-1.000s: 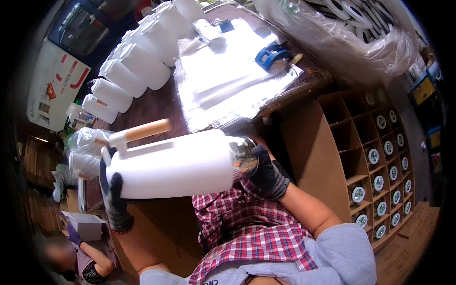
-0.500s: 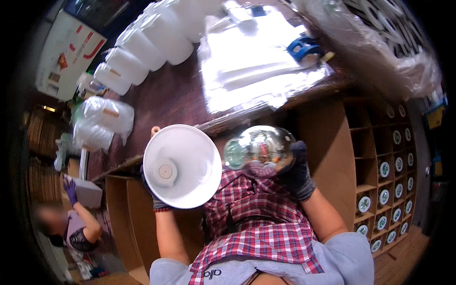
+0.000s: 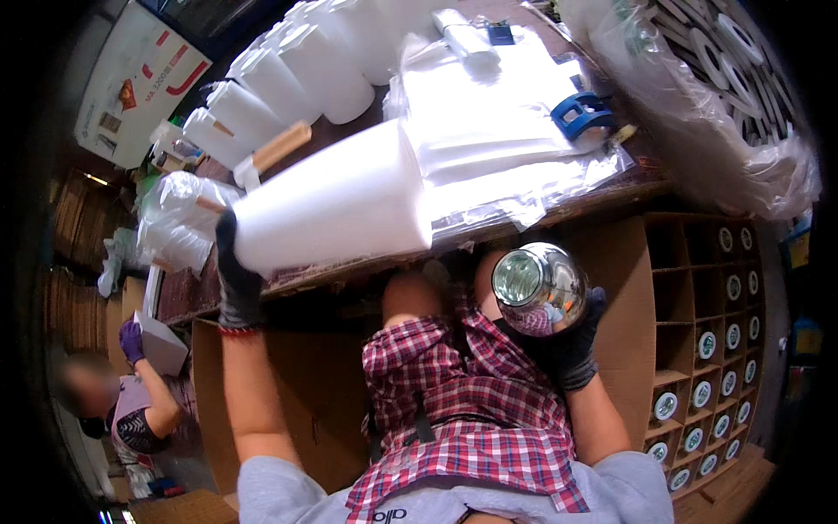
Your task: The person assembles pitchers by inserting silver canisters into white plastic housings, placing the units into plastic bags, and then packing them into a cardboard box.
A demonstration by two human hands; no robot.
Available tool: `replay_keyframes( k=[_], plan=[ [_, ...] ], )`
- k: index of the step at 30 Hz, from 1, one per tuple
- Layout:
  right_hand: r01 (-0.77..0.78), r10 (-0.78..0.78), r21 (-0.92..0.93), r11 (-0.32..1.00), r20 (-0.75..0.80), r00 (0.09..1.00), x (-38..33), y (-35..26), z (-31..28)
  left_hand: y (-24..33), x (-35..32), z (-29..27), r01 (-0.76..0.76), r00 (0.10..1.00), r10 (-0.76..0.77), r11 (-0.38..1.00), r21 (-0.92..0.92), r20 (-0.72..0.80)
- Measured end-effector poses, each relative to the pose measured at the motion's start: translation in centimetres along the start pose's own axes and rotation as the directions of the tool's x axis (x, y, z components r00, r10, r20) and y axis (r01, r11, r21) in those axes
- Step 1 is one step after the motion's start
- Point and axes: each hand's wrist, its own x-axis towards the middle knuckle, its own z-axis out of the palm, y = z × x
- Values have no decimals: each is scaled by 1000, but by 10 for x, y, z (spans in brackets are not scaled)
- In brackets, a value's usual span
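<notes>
My left hand (image 3: 237,278), in a dark glove, is closed round the base end of a white tapered jug (image 3: 336,205) with a wooden handle. The jug lies tilted on its side in the air at the table's near edge, its wide end to the right. In my right hand (image 3: 576,345), also gloved, is a silvery glass flask liner (image 3: 546,288), gripped from its right side. Its greenish open mouth (image 3: 517,278) faces up toward me. Some of the right fingers are hidden behind the glass.
White jugs (image 3: 323,79) stand in rows on the dark table (image 3: 288,275), beside stacked clear plastic bags (image 3: 489,131) and a blue tape dispenser (image 3: 580,113). At right, a divided carton (image 3: 650,297) holds several liners. An open carton (image 3: 209,367) stands left, near a co-worker (image 3: 144,393) in purple gloves.
My left hand has moved forward and left, turning the jug from mouth-toward-me onto its side. My right hand has shifted right and turned the liner's mouth up toward me.
</notes>
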Motion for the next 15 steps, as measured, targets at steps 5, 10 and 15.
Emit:
replay_keyframes(
  k=[5, 10, 15],
  plan=[
    [-57, 61, 82, 995, -46, 997, 10, -5, -7, 171, 112, 35, -88, 992, 90, 996, -21, 93],
    [-110, 123, 416, 903, -5, 992, 12, -16, -12, 170, 148, 22, -349, 937, 282, 795, 496, 207],
    [-84, 84, 184, 979, 6, 996, 9, 11, -29, 142, 117, -13, -146, 987, 163, 889, 434, -1]
  ],
)
